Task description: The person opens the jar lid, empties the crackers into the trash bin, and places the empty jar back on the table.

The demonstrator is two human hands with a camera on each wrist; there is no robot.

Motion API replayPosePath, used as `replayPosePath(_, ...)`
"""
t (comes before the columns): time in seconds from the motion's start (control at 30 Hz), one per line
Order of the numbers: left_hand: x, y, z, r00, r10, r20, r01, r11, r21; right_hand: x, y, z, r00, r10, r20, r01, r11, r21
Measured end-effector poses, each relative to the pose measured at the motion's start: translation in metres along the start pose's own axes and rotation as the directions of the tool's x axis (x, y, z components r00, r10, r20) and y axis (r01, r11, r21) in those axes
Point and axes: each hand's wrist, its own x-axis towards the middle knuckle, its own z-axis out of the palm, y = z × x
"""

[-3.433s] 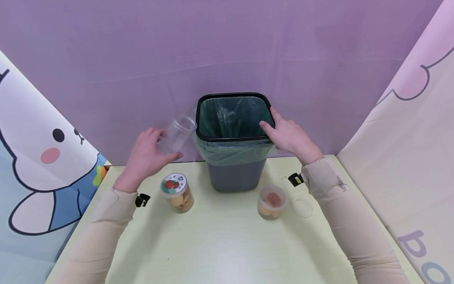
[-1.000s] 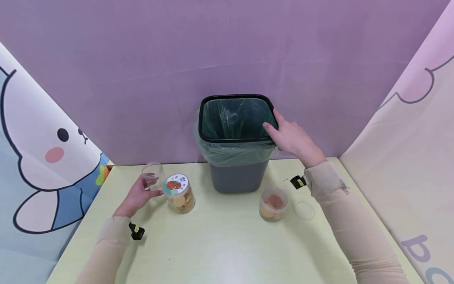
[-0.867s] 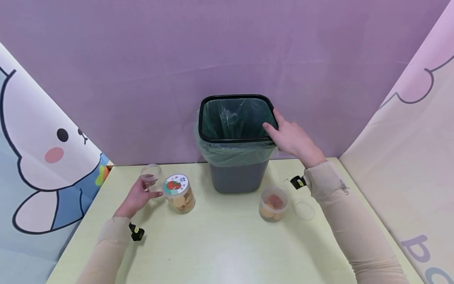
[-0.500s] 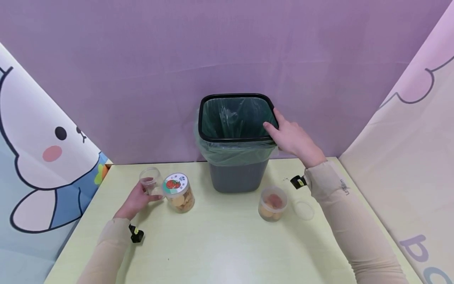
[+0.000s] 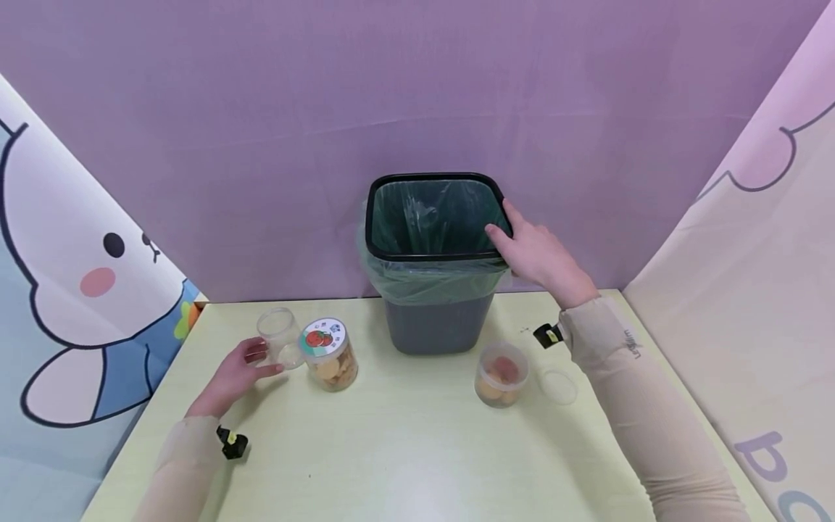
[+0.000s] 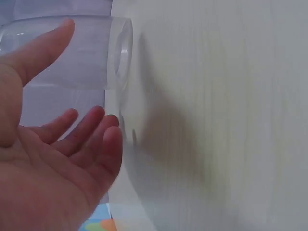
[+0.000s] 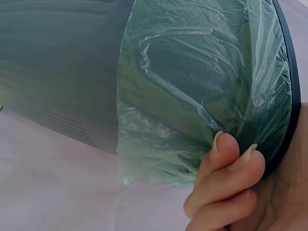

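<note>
Empty jar (image 5: pixel 279 336) stands on the desk (image 5: pixel 417 449), lower left of frame: light, rigid, slippery; grasp its wall. Left hand (image 5: pixel 236 366) is relaxed beside it, holding nothing. Right hand (image 5: pixel 538 255) grips the bin (image 5: pixel 432 290) rim.

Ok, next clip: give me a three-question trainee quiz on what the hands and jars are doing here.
1. True or false: the left hand grips the empty clear jar.
2. What does the right hand hold?
A. the loose lid
B. the rim of the lined bin
C. the open jar
3. How many jars on the table hold biscuits?

Key:
1. False; its fingers are spread open beside the jar.
2. B, the bin.
3. Two: the lidded jar and the open jar.
</note>
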Motion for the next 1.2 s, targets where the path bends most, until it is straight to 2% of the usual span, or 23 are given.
replayPosePath(0.27, -0.017, -0.005, 0.0, 1.0, -0.015, 0.009, 0.015, 0.998, 0.066, 0.002, 0.002, 0.001, 1.0, 0.003, -0.01, -0.003, 1.0, 0.016)
replayPosePath(0.5, -0.022, -0.004, 0.013, 0.995, 0.044, 0.086, -0.045, 0.999, 0.009, 0.003, 0.004, 0.002, 1.0, 0.001, -0.018, 0.0, 1.0, 0.017)
replayPosePath(0.7, -0.021, 0.006, 0.027, 0.982, 0.126, 0.138, -0.117, 0.991, -0.072, 0.003, 0.004, 0.002, 1.0, 0.003, -0.021, -0.002, 1.0, 0.024)
replayPosePath(0.9, -0.019, 0.016, 0.041, 0.969, 0.174, 0.178, -0.154, 0.981, -0.117, 0.003, 0.004, 0.002, 1.0, 0.001, -0.024, 0.0, 1.0, 0.03)
replayPosePath(1.03, -0.015, 0.021, 0.05, 0.959, 0.214, 0.185, -0.196, 0.975, -0.109, 0.002, 0.004, 0.002, 1.0, 0.001, -0.018, 0.0, 0.999, 0.032)
replayPosePath(1.2, -0.008, 0.022, 0.059, 0.96, 0.226, 0.163, -0.21, 0.971, -0.114, 0.002, 0.004, 0.003, 1.0, -0.009, -0.018, 0.009, 0.999, 0.038)
